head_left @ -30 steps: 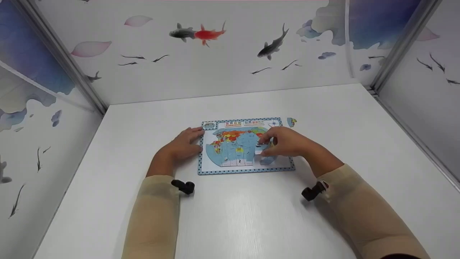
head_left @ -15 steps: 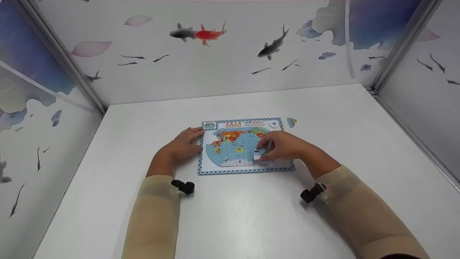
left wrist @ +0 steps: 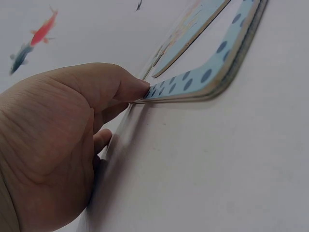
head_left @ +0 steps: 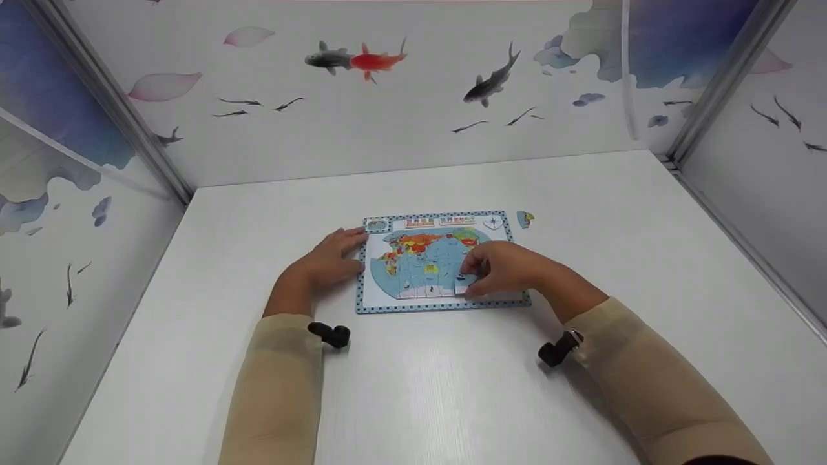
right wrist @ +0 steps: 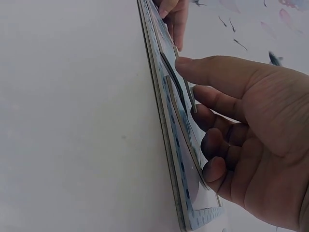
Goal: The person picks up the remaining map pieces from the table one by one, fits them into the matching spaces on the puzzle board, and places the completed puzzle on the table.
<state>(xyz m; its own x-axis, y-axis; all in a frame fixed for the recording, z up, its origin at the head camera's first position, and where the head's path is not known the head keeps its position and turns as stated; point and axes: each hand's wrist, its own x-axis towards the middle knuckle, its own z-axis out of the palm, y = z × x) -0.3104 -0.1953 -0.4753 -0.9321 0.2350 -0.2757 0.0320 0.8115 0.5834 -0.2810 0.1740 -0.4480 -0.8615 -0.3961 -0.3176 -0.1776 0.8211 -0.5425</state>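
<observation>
A world map puzzle board (head_left: 413, 308) with a blue dotted border lies flat on the table. Map pieces (head_left: 429, 258) fill most of its oval. My right hand (head_left: 510, 266) pinches a blue and white puzzle piece (head_left: 460, 284) between thumb and fingers, low over the lower right of the map. In the right wrist view this piece stands tilted above the board, its edge showing past the thumb. My left hand (head_left: 329, 259) rests along the board's left edge; in the left wrist view its thumb (left wrist: 135, 88) touches the dotted border.
One loose puzzle piece (head_left: 524, 219), blue with yellow and green, lies on the white table (head_left: 413, 381) just beyond the board's upper right corner. Panels (head_left: 413, 129) painted with fish stand behind and at both sides. Small black devices (head_left: 561, 349) sit at both wrists.
My right hand has moved down the map toward the board's near border, bringing the pinched piece close to the bottom row. The left hand has stayed on the left edge.
</observation>
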